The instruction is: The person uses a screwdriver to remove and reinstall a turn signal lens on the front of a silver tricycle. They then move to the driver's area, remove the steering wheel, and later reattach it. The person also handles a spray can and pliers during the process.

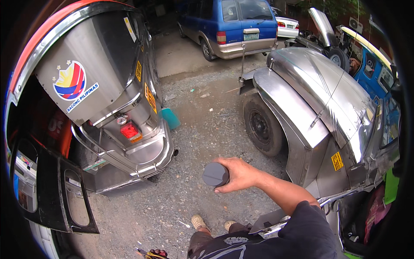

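Note:
Out in front of my body, my right hand [238, 174] is wrapped round a dark grey cylinder [215, 174]. Its round flat end faces up and has a straight line across it; the kind of thing cannot be told. My left hand [160, 253] shows only in part at the lower edge, in what looks like a dark red and black glove. Its fingers are curled round a slim thing with yellow on it, too small and cut off to name. Gravel ground [194, 190] lies below both hands.
A silver metal-bodied vehicle [92, 64] with a rear step stands at left, by a black door frame [49, 190]. Another silver vehicle's fender [284, 103] and front wheel [261, 125] are close at right. Behind are a blue van [241, 30] and a white car [288, 26].

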Tool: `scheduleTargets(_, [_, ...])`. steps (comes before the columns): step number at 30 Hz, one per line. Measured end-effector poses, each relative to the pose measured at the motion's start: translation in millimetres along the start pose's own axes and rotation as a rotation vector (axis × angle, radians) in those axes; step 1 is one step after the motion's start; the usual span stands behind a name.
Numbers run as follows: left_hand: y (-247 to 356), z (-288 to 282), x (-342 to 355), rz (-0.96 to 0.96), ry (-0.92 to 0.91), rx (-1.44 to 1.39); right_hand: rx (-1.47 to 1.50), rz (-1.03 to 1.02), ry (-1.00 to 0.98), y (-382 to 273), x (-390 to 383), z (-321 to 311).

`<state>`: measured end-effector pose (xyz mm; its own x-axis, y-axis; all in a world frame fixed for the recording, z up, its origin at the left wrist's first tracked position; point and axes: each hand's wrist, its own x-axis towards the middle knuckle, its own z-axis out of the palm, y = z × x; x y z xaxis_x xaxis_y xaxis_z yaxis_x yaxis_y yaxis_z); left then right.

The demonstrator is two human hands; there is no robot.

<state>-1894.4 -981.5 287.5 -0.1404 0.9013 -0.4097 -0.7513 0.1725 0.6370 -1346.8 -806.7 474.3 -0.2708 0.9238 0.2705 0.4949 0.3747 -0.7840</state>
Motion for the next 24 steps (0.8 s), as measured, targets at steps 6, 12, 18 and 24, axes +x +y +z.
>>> scheduleTargets(6, [53,52,196,-0.431,-0.288,0.260,-0.241,0.304,-0.150,73,39,68])
scheduleTargets(12, [65,179,364,-0.717,-0.561,0.565,-0.181,0.568,0.091,73,33,74])
scheduleTargets(18, [-26,305,488,-0.856,-0.774,0.659,-0.093,0.769,0.359,113,62,43])
scheduleTargets(24, [-136,418,604,-0.930,-0.745,0.621,0.402,0.595,0.761,223,162,-56])
